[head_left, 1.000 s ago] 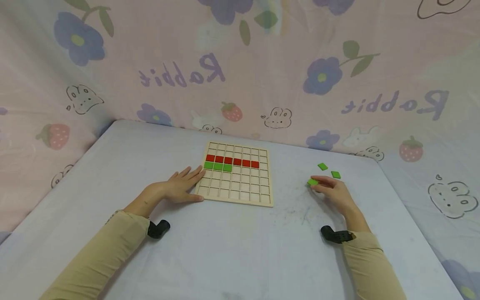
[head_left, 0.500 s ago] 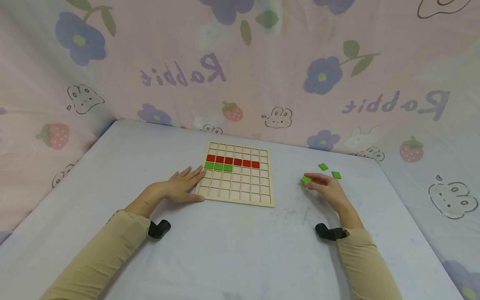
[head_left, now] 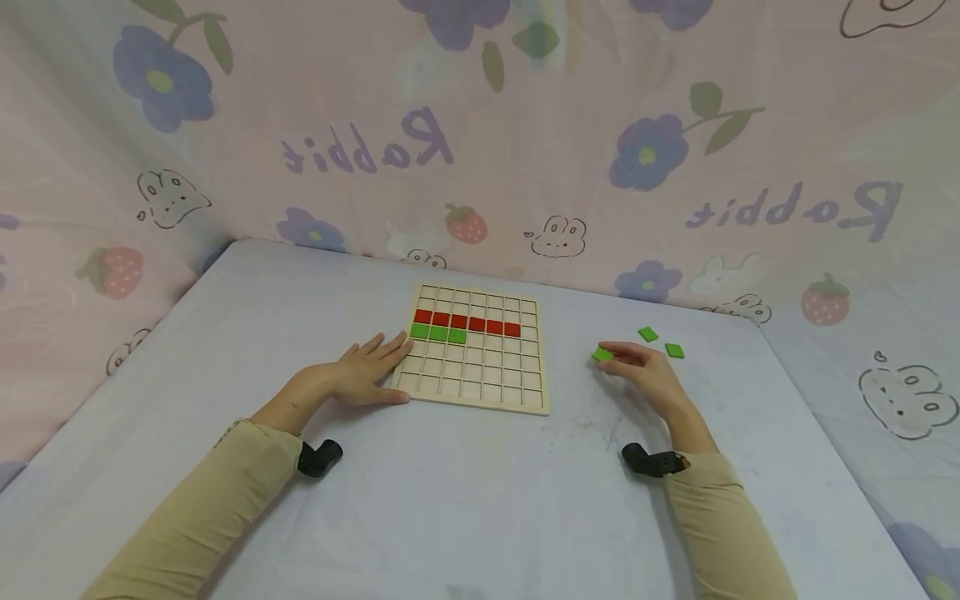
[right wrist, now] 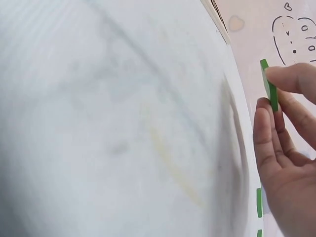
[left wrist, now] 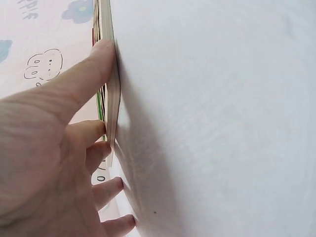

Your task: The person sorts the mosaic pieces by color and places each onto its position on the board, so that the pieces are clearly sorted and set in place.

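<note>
A wooden grid board lies flat on the table, with a row of several red tiles and, just below it, three green tiles from the left side. My left hand rests against the board's left edge, fingers spread and straight; in the left wrist view the thumb touches the board's side. Between thumb and fingers my right hand pinches a green square tile, held above the table right of the board. The right wrist view shows this green tile edge-on.
Two loose green tiles lie on the table beyond the right hand. A white cloth covers the table. Behind it hangs a patterned curtain. Each wrist wears a black camera mount.
My right hand has moved left toward the board, carrying the pinched green tile away from the two loose ones. The left hand has stayed at the board's edge.
</note>
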`<state>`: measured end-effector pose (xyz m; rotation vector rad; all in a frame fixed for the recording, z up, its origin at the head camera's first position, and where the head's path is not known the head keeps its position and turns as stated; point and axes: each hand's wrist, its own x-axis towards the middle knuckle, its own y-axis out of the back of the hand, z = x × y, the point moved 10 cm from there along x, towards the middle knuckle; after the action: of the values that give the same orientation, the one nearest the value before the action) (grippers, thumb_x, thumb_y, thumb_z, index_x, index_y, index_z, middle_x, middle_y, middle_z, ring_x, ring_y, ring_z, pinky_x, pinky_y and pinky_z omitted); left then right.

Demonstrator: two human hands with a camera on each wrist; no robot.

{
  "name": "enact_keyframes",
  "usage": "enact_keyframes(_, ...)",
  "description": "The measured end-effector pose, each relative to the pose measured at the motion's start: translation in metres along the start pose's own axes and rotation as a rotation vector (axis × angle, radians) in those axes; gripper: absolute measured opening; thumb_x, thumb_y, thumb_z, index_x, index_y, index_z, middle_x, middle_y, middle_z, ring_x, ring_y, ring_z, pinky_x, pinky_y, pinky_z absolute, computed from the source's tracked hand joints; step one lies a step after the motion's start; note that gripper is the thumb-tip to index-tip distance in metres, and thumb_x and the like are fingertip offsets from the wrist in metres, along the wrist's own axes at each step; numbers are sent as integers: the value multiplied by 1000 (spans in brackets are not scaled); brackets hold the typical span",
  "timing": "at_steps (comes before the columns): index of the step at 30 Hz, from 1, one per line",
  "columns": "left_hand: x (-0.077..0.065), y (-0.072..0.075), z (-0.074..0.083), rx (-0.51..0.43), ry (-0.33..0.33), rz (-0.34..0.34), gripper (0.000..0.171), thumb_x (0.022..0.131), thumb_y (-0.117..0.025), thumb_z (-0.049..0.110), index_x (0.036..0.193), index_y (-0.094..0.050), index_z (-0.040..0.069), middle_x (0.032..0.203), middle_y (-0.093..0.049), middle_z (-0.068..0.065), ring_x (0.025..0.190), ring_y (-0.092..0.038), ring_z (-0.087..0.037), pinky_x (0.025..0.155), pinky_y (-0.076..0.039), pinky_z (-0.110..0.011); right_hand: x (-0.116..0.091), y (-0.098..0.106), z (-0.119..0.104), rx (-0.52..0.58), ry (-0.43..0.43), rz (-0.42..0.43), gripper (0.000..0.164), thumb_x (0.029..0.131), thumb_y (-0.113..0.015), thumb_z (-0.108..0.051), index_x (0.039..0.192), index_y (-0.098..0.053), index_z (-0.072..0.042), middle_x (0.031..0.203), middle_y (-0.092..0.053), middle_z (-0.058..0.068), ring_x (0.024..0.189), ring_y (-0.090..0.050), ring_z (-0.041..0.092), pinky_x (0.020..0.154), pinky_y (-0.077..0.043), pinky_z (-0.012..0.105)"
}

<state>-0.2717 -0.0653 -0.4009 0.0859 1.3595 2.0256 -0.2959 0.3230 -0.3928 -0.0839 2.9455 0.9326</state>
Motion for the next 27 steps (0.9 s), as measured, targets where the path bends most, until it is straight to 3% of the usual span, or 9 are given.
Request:
enact_keyframes(8, 1, -1, -1, -6, 3, 0, 85, 94, -57, 45, 154, -12, 4, 161, -3, -18, 145, 2, -47, 113, -1, -66, 6, -7, -7, 10, 0, -10, 50, 89, -69, -23, 134, -56, -6, 135, -55, 16, 98, -53, -7, 81, -43, 9)
enact_keyframes(12, 1, -1, -1, -2, 6, -1, 85, 94, -56, 45, 154, -11, 5, 161, -2, -18, 145, 2, -47, 113, -1, -66, 8, -12, -11, 5, -8, -22, 51, 90, -69, -23, 136, -54, -7, 137, -54, 16, 101, -50, -4, 85, -42, 13)
enact_keyframes(19, 2, -2, -3, -3, 6, -2, 85, 94, -56, 45, 154, -11, 5, 161, -2, -17, 145, 2, -46, 114, -1, -65, 12, -19, -16, -9, -2, -25, 50, 89, -69, -24, 135, -56, -8, 135, -56, 15, 101, -52, -3, 96, -40, 30)
enact_keyframes(27, 2, -3, -6, 20, 25, -8, 86, 94, -56, 46, 155, -9, 8, 162, 0, -14, 146, 4, -44, 114, -1, -64, 17, -27, -23, 20, 14, -35, 48, 88, -70, -22, 132, -59, -7, 132, -58, 16, 102, -53, -3, 94, -41, 25)
